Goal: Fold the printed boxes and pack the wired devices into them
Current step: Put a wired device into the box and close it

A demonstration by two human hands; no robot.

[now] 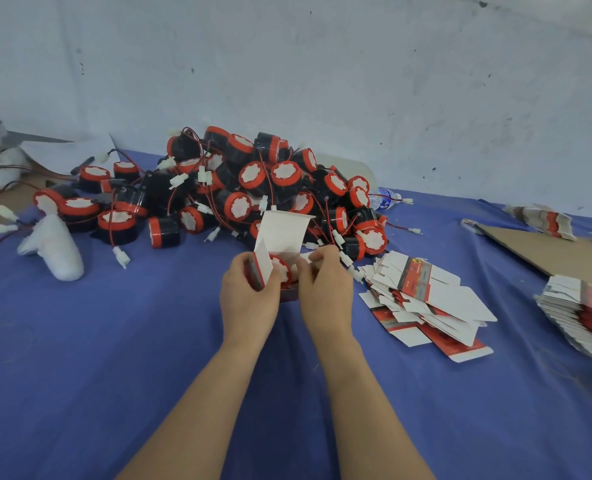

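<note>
My left hand (249, 292) grips the left side of an open printed box (282, 233), whose white lid flap stands up. Inside the box sits a red-and-black wired device (282, 268), its white face showing. My right hand (325, 282) holds the box's right side, with its fingers curled at the opening by the device. A big heap of the same wired devices (253, 181) lies just behind the box. A loose stack of flat printed boxes (422, 299) lies to the right of my hands.
A blue cloth (114, 358) covers the table. More flat boxes (585, 317) are stacked at the right edge, beside a cardboard sheet (547, 251). A white foam piece (57, 251) lies on the left. A water bottle (384, 199) lies behind the heap, near the wall.
</note>
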